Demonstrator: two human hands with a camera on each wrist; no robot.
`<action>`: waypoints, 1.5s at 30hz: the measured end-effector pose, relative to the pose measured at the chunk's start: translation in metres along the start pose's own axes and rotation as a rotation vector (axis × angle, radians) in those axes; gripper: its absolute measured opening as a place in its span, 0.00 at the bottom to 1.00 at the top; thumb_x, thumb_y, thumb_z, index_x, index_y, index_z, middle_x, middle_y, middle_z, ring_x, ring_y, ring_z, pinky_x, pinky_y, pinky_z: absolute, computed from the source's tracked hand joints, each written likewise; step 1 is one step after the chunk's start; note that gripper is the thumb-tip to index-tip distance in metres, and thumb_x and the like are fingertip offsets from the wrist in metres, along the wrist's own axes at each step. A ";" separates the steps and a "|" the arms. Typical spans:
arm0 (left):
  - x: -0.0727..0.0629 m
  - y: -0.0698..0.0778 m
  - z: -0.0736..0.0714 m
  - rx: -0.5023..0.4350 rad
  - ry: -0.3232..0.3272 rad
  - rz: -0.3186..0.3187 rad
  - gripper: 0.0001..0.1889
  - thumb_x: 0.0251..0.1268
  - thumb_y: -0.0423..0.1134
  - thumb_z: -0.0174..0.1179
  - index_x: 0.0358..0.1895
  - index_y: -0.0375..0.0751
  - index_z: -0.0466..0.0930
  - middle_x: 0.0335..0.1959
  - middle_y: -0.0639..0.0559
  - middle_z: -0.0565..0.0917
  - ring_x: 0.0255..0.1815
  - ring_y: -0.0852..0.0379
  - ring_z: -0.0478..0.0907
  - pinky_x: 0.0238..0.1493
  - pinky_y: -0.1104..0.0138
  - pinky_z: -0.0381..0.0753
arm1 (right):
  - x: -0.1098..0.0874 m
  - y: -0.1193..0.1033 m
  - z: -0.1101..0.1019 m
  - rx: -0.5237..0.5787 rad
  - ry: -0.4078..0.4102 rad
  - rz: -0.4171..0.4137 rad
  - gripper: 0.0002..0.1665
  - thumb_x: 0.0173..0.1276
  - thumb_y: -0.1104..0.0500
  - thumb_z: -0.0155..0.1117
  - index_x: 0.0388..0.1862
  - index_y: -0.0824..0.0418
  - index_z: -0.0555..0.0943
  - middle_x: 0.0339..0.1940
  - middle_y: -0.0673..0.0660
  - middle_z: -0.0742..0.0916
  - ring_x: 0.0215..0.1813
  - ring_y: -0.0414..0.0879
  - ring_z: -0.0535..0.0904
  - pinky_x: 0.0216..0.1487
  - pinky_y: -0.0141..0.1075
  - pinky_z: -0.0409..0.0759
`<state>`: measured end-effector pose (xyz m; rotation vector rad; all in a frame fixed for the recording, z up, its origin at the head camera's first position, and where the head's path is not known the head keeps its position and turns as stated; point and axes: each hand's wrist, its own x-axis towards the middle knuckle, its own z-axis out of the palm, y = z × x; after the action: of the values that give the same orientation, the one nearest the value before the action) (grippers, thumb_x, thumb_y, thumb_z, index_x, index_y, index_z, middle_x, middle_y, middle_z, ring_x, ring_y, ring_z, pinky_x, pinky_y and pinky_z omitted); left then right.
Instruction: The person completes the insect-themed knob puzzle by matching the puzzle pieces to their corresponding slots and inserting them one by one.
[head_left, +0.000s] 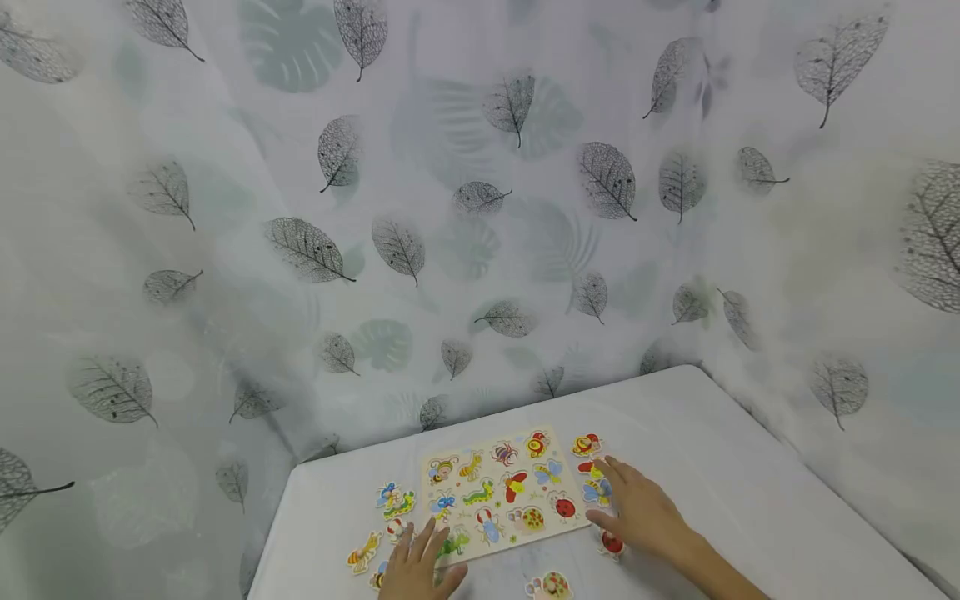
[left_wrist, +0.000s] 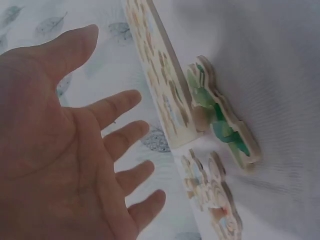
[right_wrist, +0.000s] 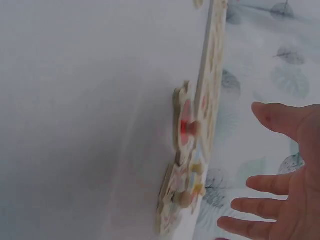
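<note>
A wooden insect puzzle board (head_left: 504, 502) lies on the table, covered in coloured bug pictures. My left hand (head_left: 420, 567) hovers at its near left corner, fingers spread and holding nothing. In the left wrist view, a green loose piece (left_wrist: 222, 117) lies beside the board's edge, past the fingertips. My right hand (head_left: 648, 508) reaches in over the right side with its fingers apart and nothing gripped. Its fingertips overlap a red-winged piece (head_left: 591, 468) and come close to a blue-winged piece (head_left: 596, 492). A ladybug piece (head_left: 612, 543) lies below that hand, partly covered. In the right wrist view, a red piece (right_wrist: 185, 122) shows its wooden knob.
More loose pieces lie left of the board, among them a caterpillar (head_left: 400, 505) and an orange bug (head_left: 363, 552). A snail piece (head_left: 553, 586) sits in front, a red-and-yellow piece (head_left: 587, 444) at the far right. Behind the white table (head_left: 720, 467) hangs a leaf-print curtain (head_left: 480, 250).
</note>
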<state>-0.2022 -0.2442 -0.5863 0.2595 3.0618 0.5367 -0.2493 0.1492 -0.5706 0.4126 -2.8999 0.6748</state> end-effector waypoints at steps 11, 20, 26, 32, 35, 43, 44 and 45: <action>-0.009 -0.022 0.019 -0.084 -0.072 0.117 0.39 0.71 0.67 0.59 0.69 0.37 0.73 0.74 0.30 0.69 0.74 0.16 0.59 0.66 0.22 0.62 | 0.040 0.025 0.013 -0.001 0.012 0.044 0.45 0.66 0.42 0.76 0.72 0.66 0.75 0.66 0.70 0.81 0.61 0.67 0.81 0.54 0.61 0.86; -0.012 -0.025 0.023 -0.120 -0.123 0.079 0.43 0.68 0.70 0.59 0.72 0.38 0.71 0.76 0.31 0.68 0.74 0.19 0.61 0.67 0.26 0.66 | 0.076 0.044 0.022 0.010 0.064 0.080 0.35 0.70 0.46 0.73 0.67 0.68 0.79 0.59 0.68 0.85 0.59 0.66 0.83 0.54 0.61 0.86; -0.011 -0.025 0.020 -0.133 -0.163 0.082 0.43 0.69 0.68 0.60 0.73 0.36 0.70 0.76 0.31 0.66 0.75 0.20 0.60 0.67 0.25 0.65 | 0.095 0.050 0.027 0.004 0.019 0.112 0.31 0.70 0.47 0.72 0.63 0.67 0.81 0.54 0.64 0.88 0.56 0.62 0.84 0.55 0.59 0.86; -0.012 -0.022 0.022 -0.157 -0.167 0.067 0.44 0.68 0.68 0.62 0.73 0.36 0.70 0.77 0.32 0.65 0.76 0.20 0.59 0.69 0.26 0.63 | 0.106 0.052 0.030 0.004 0.032 0.115 0.24 0.68 0.50 0.73 0.56 0.65 0.86 0.53 0.62 0.88 0.54 0.60 0.85 0.52 0.58 0.87; -0.014 -0.021 0.023 -0.179 -0.168 0.045 0.45 0.66 0.69 0.63 0.73 0.37 0.70 0.78 0.33 0.64 0.76 0.21 0.58 0.70 0.26 0.62 | 0.108 0.051 0.031 0.006 0.030 0.127 0.20 0.67 0.51 0.74 0.52 0.63 0.88 0.48 0.59 0.89 0.49 0.54 0.85 0.47 0.54 0.88; -0.014 -0.024 0.023 -0.172 -0.150 0.069 0.44 0.68 0.69 0.61 0.74 0.38 0.70 0.78 0.33 0.65 0.76 0.22 0.59 0.69 0.26 0.64 | 0.113 0.049 0.032 -0.007 0.060 0.131 0.14 0.67 0.53 0.75 0.46 0.60 0.90 0.41 0.55 0.89 0.39 0.47 0.81 0.39 0.48 0.87; -0.014 -0.024 0.023 -0.166 -0.148 0.075 0.44 0.68 0.69 0.60 0.74 0.38 0.70 0.78 0.33 0.65 0.76 0.22 0.59 0.69 0.26 0.64 | 0.114 0.049 0.032 -0.012 0.057 0.131 0.14 0.67 0.53 0.75 0.46 0.60 0.90 0.40 0.54 0.89 0.38 0.47 0.81 0.38 0.48 0.87; -0.013 -0.025 0.022 -0.163 -0.147 0.079 0.43 0.68 0.69 0.60 0.74 0.38 0.70 0.78 0.33 0.65 0.76 0.21 0.60 0.68 0.26 0.65 | 0.115 0.049 0.032 -0.016 0.056 0.131 0.14 0.67 0.53 0.75 0.45 0.60 0.90 0.40 0.54 0.89 0.38 0.47 0.81 0.38 0.47 0.87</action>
<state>-0.1919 -0.2618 -0.6156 0.3965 2.8566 0.7313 -0.3756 0.1504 -0.5968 0.1995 -2.8965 0.6691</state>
